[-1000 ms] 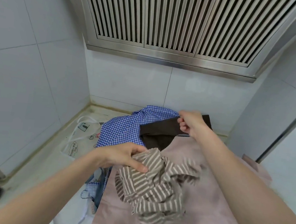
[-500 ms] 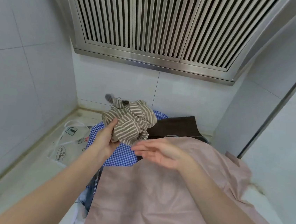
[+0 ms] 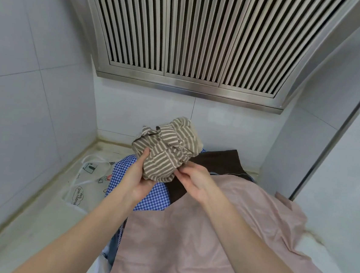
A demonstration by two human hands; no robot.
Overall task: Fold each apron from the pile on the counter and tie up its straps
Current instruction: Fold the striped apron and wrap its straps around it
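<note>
One striped apron (image 3: pixel 166 150), brown and cream, is held bunched into a ball above the bench (image 3: pixel 31 227). It is cupped from below and from the left by the left hand (image 3: pixel 140 176), whose thumb is pressed up against the bundle's near left face while the palm lies under it; the fingers are hidden behind the cloth. The right hand (image 3: pixel 194 183) is set just to the right of the left hand, and a fold at the bundle's lower right edge is pinched between its thumb and curled fingertips. Both hands are thus closed on the same bundle, one at each side of it.

Beneath the two hands, four more cloths can be counted on the bench. One blue checked apron (image 3: pixel 146 194) lies directly under the left hand. One dark brown apron (image 3: pixel 218 162) lies under and beyond the right hand, reaching toward the back wall. One large pink apron (image 3: pixel 208 239) is spread flat nearer than both hands, beneath the two forearms, and it overlaps the near edges of the checked and brown cloths. A strip of blue fabric whose kind cannot be told shows at the pink apron's left edge. One clear printed plastic bag (image 3: pixel 85 182) lies to the left of the left hand, beside the checked apron. One steel slatted hood (image 3: pixel 196 38) hangs above and beyond the hands.
</note>
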